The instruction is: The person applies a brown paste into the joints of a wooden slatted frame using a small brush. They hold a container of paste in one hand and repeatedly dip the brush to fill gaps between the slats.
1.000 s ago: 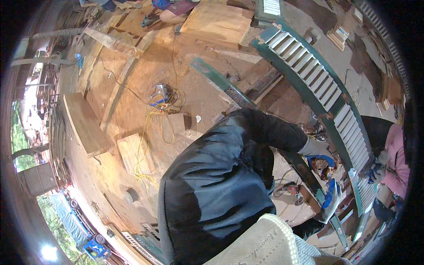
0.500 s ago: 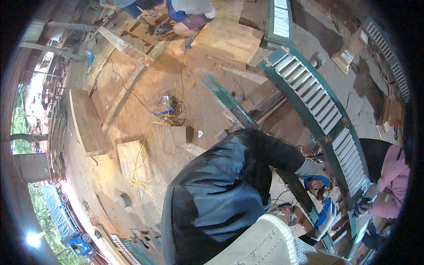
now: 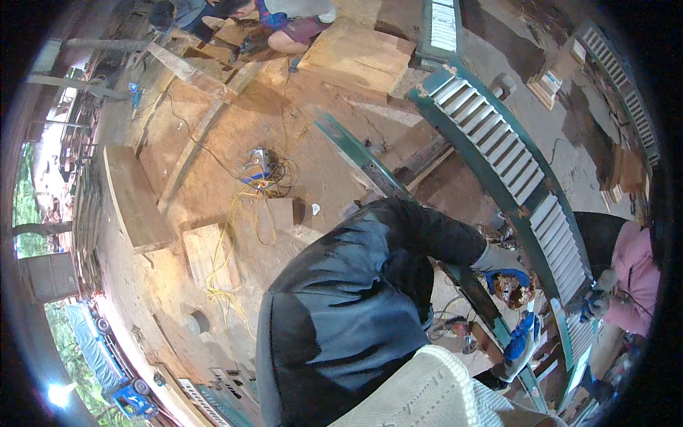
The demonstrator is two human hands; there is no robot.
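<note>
My left hand (image 3: 500, 265), in a grey and blue glove, curls over a brown, crumpled clump (image 3: 511, 292) beside the louvered shutter. Below it, my right hand (image 3: 523, 341) has its blue-gloved fingers bent inward; what lies inside them is hidden. The green louvered shutter (image 3: 525, 206) with pale slats slants past both hands on the right. Under my arms runs a narrow green rail (image 3: 462, 280). My dark jacket fills the middle, and a pale mesh brim covers the lower edge.
A pink-sleeved co-worker's gloved hand (image 3: 596, 307) is at the shutter's right edge. Behind lie a wide board (image 3: 356, 58), a wooden block (image 3: 139, 199) and a power tool (image 3: 260, 165) with yellow cord. Another shutter (image 3: 442, 32) lies at the top.
The view has shifted, moving the surroundings slightly left and up. My right hand's fingers look more curled. The co-worker's gloved hand has moved up along the shutter's edge. My left hand stays by the clump.
</note>
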